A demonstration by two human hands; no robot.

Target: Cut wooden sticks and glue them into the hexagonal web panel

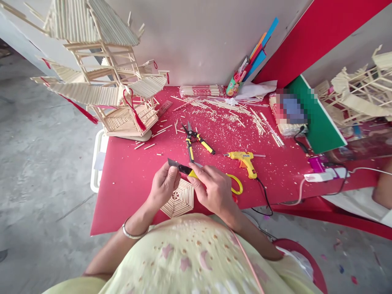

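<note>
A utility knife with a dark blade and a black and yellow body is held level between my hands. My right hand is closed round its yellow end. My left hand is closed, thumb and fingers pinching by the blade end; any small piece in them is hidden. Under the hands lies a hexagonal panel of thin wooden sticks, partly covered. Scissors with a yellow handle lie partly hidden behind my right hand. Pruning shears rest open just beyond the knife.
A stick-built pagoda with red tassels stands at the left. A yellow glue gun lies right, its cable running toward a power strip. Loose sticks and shavings litter the red table. A pen cup stands behind.
</note>
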